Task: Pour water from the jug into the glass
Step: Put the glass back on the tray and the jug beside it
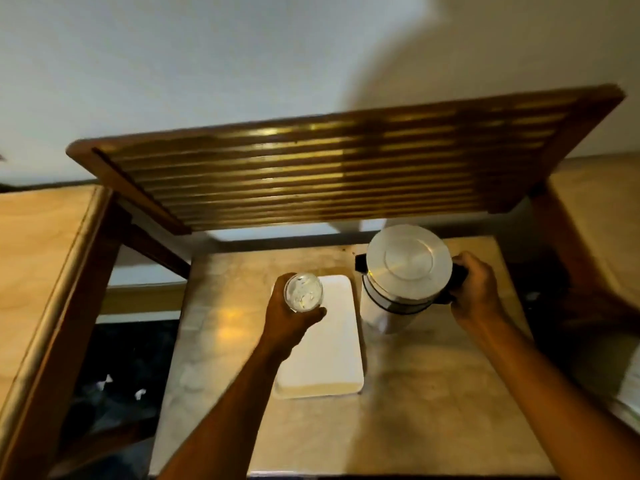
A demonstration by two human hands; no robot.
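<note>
A clear glass (303,292) is seen from above, held upright in my left hand (290,320), over the left edge of a white tray (329,358). To its right stands a steel jug (405,275) with a round metal lid and a black spout pointing left. My right hand (476,289) is closed around the jug's black handle on its right side. The jug looks upright; whether it rests on the table is hard to tell. About a hand's width separates glass and jug.
Both sit over a light wooden table (433,393). A slatted wooden shelf (329,168) overhangs the far side, carried on wooden legs at left and right. Dark floor (114,375) lies to the left of the table.
</note>
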